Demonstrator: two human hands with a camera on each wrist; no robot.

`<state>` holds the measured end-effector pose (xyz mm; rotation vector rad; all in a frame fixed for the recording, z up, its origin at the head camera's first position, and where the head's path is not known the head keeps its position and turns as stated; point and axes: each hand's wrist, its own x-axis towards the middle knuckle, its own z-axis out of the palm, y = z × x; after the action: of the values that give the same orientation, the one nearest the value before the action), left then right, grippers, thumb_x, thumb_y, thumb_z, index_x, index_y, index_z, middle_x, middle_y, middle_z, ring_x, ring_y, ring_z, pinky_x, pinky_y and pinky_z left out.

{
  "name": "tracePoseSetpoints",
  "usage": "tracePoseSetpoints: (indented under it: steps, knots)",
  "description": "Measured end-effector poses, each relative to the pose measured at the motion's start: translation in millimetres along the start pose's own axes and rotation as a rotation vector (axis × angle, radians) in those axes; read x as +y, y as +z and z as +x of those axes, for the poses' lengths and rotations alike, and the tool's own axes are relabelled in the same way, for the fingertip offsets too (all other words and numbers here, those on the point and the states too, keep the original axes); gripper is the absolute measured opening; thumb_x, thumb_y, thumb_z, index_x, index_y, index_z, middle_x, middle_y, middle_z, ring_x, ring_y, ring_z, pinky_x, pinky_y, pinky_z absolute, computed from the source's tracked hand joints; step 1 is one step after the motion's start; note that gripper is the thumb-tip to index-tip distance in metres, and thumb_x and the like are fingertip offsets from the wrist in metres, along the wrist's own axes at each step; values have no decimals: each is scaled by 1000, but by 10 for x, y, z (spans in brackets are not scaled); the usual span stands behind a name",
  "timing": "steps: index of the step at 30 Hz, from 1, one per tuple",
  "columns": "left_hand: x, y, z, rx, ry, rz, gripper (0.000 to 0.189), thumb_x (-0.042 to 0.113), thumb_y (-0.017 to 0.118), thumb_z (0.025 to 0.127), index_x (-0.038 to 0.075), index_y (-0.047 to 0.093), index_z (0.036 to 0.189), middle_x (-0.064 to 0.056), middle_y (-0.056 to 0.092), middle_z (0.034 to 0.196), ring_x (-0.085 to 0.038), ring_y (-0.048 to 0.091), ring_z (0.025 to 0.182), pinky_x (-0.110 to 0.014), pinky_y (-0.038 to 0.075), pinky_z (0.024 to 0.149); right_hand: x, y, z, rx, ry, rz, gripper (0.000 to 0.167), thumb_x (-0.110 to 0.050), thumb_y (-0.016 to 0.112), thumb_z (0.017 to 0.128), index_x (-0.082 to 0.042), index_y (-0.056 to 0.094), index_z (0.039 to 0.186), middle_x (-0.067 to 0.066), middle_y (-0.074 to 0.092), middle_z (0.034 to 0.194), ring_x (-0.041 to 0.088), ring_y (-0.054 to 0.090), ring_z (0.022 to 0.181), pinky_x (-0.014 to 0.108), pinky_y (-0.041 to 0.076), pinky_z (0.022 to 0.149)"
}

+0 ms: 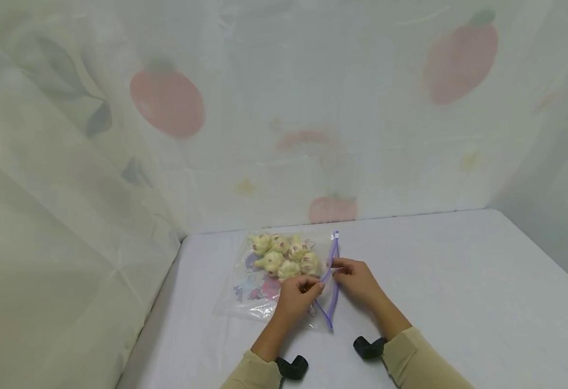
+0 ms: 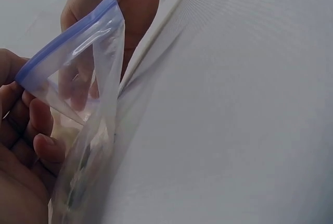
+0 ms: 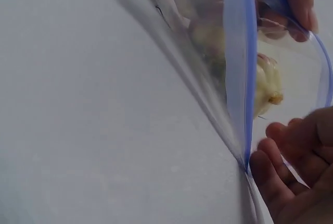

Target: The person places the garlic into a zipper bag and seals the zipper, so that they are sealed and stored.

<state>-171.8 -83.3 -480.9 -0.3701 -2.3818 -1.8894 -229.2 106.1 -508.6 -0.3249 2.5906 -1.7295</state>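
A clear zip bag [image 1: 245, 297] with a purple zip strip lies on the table, its mouth parted toward the right. Several pale garlic bulbs [image 1: 270, 263] are inside; one bulb [image 3: 267, 83] shows through the mouth in the right wrist view. My left hand [image 1: 297, 297] pinches the nearer lip of the mouth between thumb and fingers. Opposite it, my right hand [image 1: 359, 281] has curled fingers at the other lip, gripping the edge near the strip. In the left wrist view the purple strip [image 2: 67, 36] slants up from the left fingertips, and the right fingers show through the plastic.
The table [image 1: 459, 281] has a white cover. A pale curtain with printed fruit [image 1: 167, 102] hangs behind it, and another curtain [image 1: 60, 243] hangs along the left side. Black wrist mounts [image 1: 293, 368] sit at both sleeves.
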Motion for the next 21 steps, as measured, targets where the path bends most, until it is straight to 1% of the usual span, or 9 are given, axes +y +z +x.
tracePoseSetpoints:
  steps: [4,7,10,11,13,15,17,18,21]
  knots:
    - [31,-1,-5,-9,-4,19,8,8,72,88,1,75,87,-11,67,72,0,51,60,-16,43,55,19,-79,18,150,74,68,30,-5,59,90,-3,68,119,12,70,116,18,64,97,22,51,78]
    - [54,-3,-4,-22,-4,39,7,8,73,87,1,75,87,-11,68,74,-1,51,62,-16,44,56,22,-137,31,217,122,115,33,-18,59,97,-4,62,126,15,66,122,21,62,97,20,51,76]
    - [74,2,-10,-44,6,58,7,9,73,87,2,75,88,-11,68,74,-2,51,62,-17,44,57,26,-175,45,214,155,167,46,-31,59,99,-5,53,137,18,63,128,27,62,106,23,52,80]
    - [83,6,-13,-53,9,62,7,9,73,87,2,75,87,-11,68,74,-2,51,62,-17,44,56,24,-186,46,204,162,178,50,-35,57,100,-6,49,140,20,61,131,30,62,110,26,53,84]
    - [-15,30,9,-74,5,76,7,10,73,87,3,75,88,-10,68,74,-2,50,61,-17,43,55,30,-201,61,185,176,204,54,-38,56,100,-8,45,144,22,59,134,33,61,115,33,53,90]
    - [-121,51,26,-94,9,88,8,13,74,87,6,76,89,-8,68,74,-2,51,61,-17,43,55,34,-213,66,170,172,217,55,-39,55,101,-11,42,146,23,59,134,33,62,115,35,53,92]
    - [-228,74,46,-114,20,103,9,17,74,87,9,77,89,-6,69,75,-2,52,62,-18,44,55,43,-219,66,158,154,229,53,-37,55,101,-13,42,147,26,59,133,33,64,112,35,54,92]
    - [-286,84,57,-124,29,115,9,18,74,87,10,77,89,-4,69,75,-2,52,62,-18,45,55,50,-219,69,152,140,227,52,-35,55,101,-14,43,147,26,60,131,31,65,111,32,54,90]
    - [-282,91,51,-153,75,149,10,22,74,87,12,77,88,-1,69,75,-1,54,62,-19,47,55,68,-212,61,144,99,215,48,-30,58,100,-14,48,144,26,62,128,24,67,105,23,54,84]
